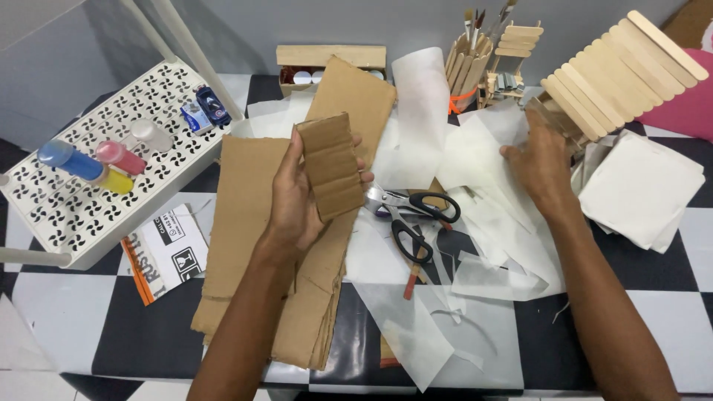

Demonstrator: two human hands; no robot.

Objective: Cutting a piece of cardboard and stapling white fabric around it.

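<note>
My left hand (293, 200) holds a small folded piece of corrugated cardboard (329, 165) upright above a stack of larger brown cardboard sheets (245, 223). My right hand (542, 167) reaches to the right and grips the underside of a panel of wooden craft sticks (620, 74) glued side by side. Black-handled scissors (412, 215) lie shut between the two hands, on scraps of white translucent paper (490, 223).
A white perforated rack (89, 186) at the left carries paint bottles (93, 163). A holder of brushes and sticks (468, 59) and a wooden box (330, 56) stand at the back. A stack of white paper squares (642, 189) lies at the right on the checkered table (653, 312).
</note>
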